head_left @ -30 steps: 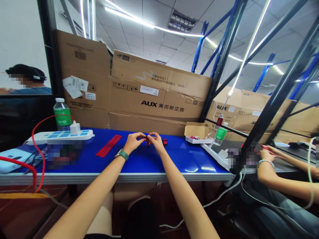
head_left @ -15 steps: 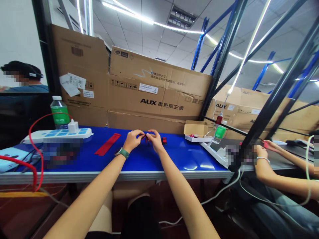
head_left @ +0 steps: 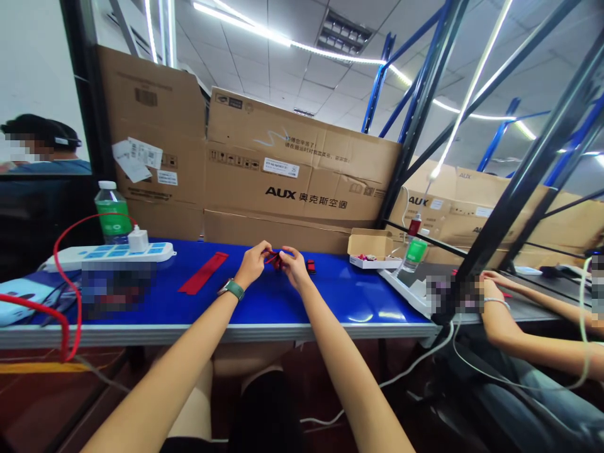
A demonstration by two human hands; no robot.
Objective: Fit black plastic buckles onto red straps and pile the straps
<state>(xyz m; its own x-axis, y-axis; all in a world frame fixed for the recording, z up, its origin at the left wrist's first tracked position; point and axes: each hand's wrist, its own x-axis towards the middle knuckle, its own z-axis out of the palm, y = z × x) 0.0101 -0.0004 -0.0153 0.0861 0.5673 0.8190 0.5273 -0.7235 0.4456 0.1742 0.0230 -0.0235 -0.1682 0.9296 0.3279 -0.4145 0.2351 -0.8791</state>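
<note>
Between my two hands is a dark red ribbon [head_left: 274, 257], partly looped and bunched, pinched from both sides above the blue table. My left hand [head_left: 253, 263], with a green-banded watch at the wrist, grips its left part between thumb and fingers. The bunched part is held by my right hand [head_left: 292, 265]; the fingers cover some of it. On the table to the left lies a flat red ribbon strip [head_left: 204, 274]. A small folded red and black piece [head_left: 311, 267] rests just right of my right hand.
An open carton [head_left: 375, 262] with small items stands at the back right. At left are a power strip [head_left: 111, 253], a green-labelled bottle [head_left: 112, 214] and a red cable [head_left: 57, 258]. A black post [head_left: 491, 220] rises at right, near a co-worker's hands [head_left: 495, 290].
My left hand has pulled slightly left and up, and more of the red ribbon shows between my hands. The co-worker's hands at right have shifted.
</note>
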